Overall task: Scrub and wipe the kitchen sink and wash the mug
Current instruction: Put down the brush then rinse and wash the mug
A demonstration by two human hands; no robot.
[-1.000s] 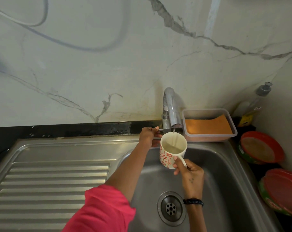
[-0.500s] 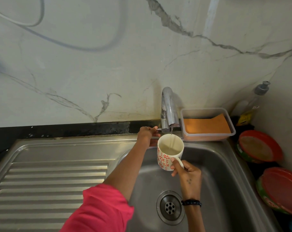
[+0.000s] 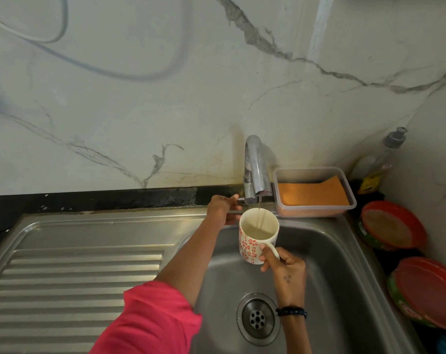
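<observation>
Rinsing: right hand [image 3: 284, 268] grips the mug [image 3: 257, 238] by its handle beneath the tap [image 3: 256, 172] stream; left hand [image 3: 223, 208] holds the tap lever, regulating flow.

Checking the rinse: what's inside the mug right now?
The mug holds pale water, with a thin stream falling in from the tap. Its bottom is hidden under the water.

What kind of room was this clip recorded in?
Most likely a home kitchen, at the sink. A stainless sink with a ribbed drainboard sits under a marble-look wall, the tap runs into a patterned mug, and red plates are stacked beside it.
</observation>
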